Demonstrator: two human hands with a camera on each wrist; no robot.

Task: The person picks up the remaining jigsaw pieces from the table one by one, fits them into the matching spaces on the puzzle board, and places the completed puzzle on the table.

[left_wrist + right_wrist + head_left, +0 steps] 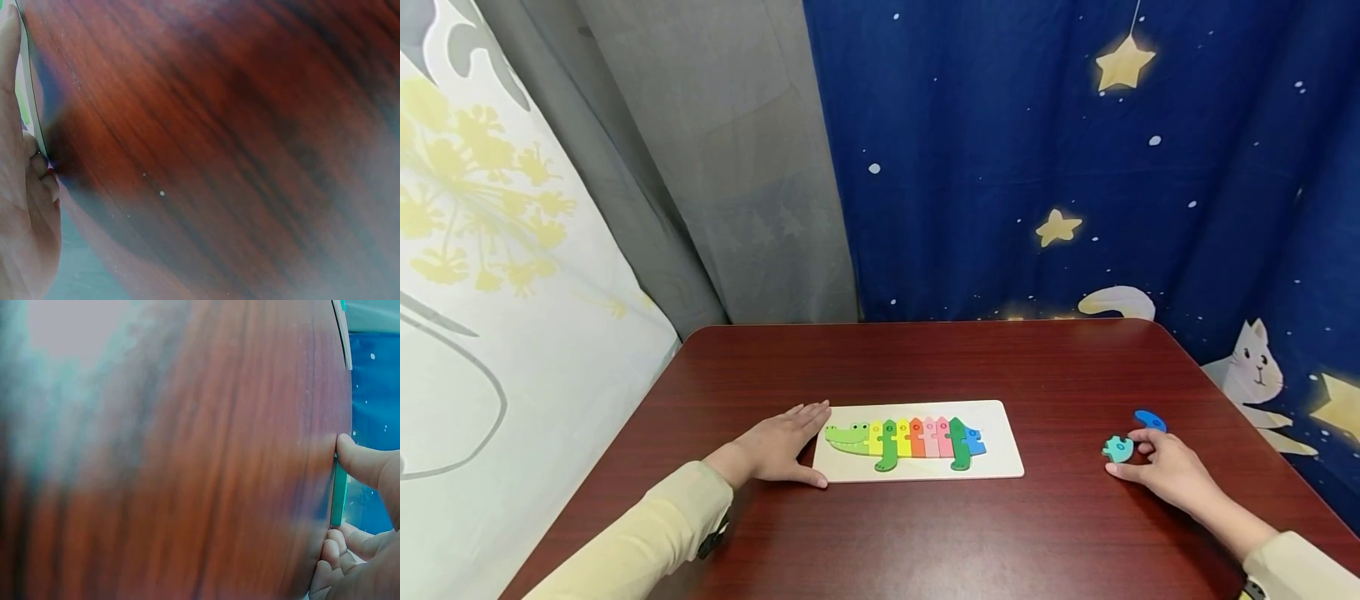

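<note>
In the head view a white puzzle board (850,475) lies on the table with a crocodile puzzle (917,440) of several coloured, numbered pieces in it. My left hand (786,446) rests at the board's left end, fingers straight along the upper corner and thumb at the lower one. Off to the right, my right hand (1176,475) pinches a teal puzzle piece (1117,449) between thumb and fingers. The right wrist view catches that piece (339,494) edge-on, low at the tabletop. Just behind the right fingers lies a blue curved piece (1150,420), partly hidden by them.
The dark red wooden table (925,542) has rounded far corners. Behind it hang a grey curtain (722,167) and a blue starry curtain (1000,125). A white cloth with yellow flowers (512,292) borders the left side.
</note>
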